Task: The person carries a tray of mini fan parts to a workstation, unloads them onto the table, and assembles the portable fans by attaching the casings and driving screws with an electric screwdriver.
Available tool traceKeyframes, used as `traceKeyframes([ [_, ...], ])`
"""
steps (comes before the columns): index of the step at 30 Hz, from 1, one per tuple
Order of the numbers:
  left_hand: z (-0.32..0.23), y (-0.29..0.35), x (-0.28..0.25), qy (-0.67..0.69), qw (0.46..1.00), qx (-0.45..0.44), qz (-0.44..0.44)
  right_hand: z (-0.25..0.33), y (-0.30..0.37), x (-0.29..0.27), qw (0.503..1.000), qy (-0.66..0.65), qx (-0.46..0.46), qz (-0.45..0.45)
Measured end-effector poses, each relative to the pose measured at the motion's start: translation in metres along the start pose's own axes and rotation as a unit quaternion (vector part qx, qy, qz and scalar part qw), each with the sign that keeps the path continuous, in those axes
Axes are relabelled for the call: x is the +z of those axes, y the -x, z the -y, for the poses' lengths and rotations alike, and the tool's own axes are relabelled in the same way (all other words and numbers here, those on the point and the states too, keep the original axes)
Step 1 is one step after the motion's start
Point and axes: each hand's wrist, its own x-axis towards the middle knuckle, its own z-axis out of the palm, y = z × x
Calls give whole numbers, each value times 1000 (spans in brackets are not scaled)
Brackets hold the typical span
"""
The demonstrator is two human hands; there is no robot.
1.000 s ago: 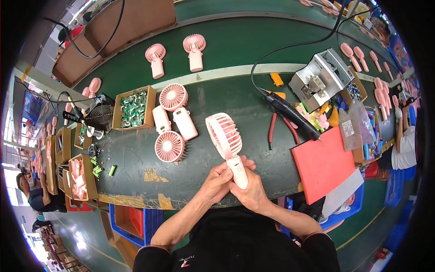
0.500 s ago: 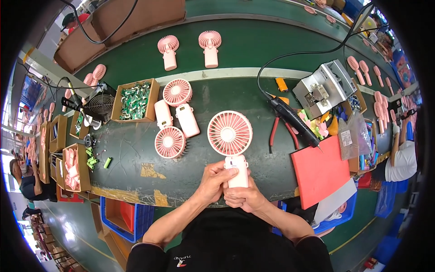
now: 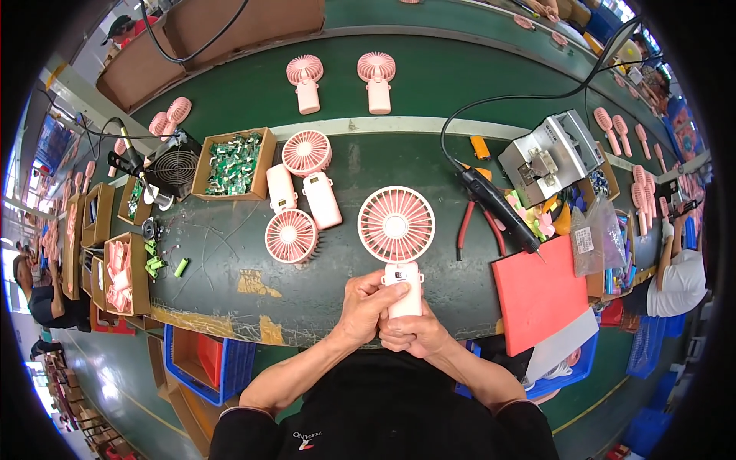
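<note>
Dimly, at the far left, a co-worker (image 3: pixel 42 284) shows against the dark rim, hard to make out. Next come a box (image 3: pixel 267 161) of green boards (image 3: pixel 234 163) and two loose fans (image 3: pixel 307 152). Midway, the left hand (image 3: pixel 360 307) grips the handle (image 3: pixel 411 297) of the held fan (image 3: pixel 398 247), thumb across its front, fingers mostly hidden. The held fan is over the bench (image 3: pixel 460 307) near its front edge, long axis running away from the person, head (image 3: pixel 396 225) outward, round face toward the camera. The right hand (image 3: pixel 414 331) closes around the handle's lower end, concealing it. Rightward, the driver (image 3: pixel 502 208) covers part of the pliers (image 3: pixel 464 230).
</note>
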Motion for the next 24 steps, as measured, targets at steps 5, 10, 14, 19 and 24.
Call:
traceKeyframes([
  [5,3,1,-5,-43,999,9,5,-1,0,-4,1000,-2,-4,15],
  [10,4,3,-8,-96,995,21,17,2,1,-3,1000,0,6,24],
  [14,1,7,-2,-113,993,24,17,-1,3,-11,997,-54,23,55],
  [19,-2,9,-2,-134,990,48,16,4,1,-10,995,-64,42,58],
  [24,-34,30,34,-312,925,202,73,9,25,14,946,292,-139,-26],
])
